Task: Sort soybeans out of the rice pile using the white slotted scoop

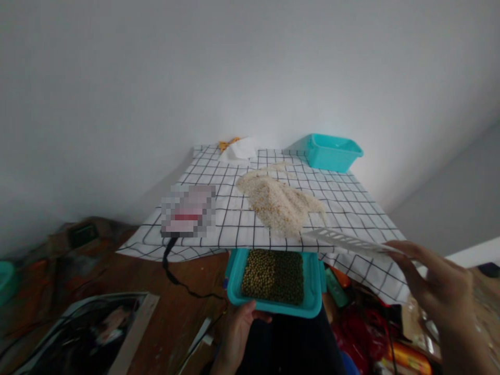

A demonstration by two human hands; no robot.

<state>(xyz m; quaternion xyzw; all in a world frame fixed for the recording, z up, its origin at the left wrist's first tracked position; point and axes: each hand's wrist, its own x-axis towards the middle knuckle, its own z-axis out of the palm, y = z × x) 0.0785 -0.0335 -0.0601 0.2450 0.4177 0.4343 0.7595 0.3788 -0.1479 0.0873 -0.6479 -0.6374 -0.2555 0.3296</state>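
Note:
My left hand (pixel 241 329) grips the near rim of a turquoise plastic tub (pixel 314 294) just below the table's front edge. Two kinds of round beans lie in it: yellowish beans (pixel 257 273) on the left, dark green beans (pixel 289 281) on the right. In my right hand (pixel 437 281) is a long, thin white slotted strip (pixel 351 241), pinched at its right end. Its far end slants over the table by the near edge of a pale, grainy heap (pixel 275 200); whether it touches the heap I cannot tell. Darker specks are mixed through the heap.
A white checked cloth (pixel 226 219) covers the table. A second turquoise tub (pixel 332 153) stands at the back right, and a crumpled white sheet (pixel 239 151) at the back left. A blurred-out flat object (pixel 188 211) with a black cord (pixel 167 263) lies left. Clutter (pixel 363 328) fills the floor.

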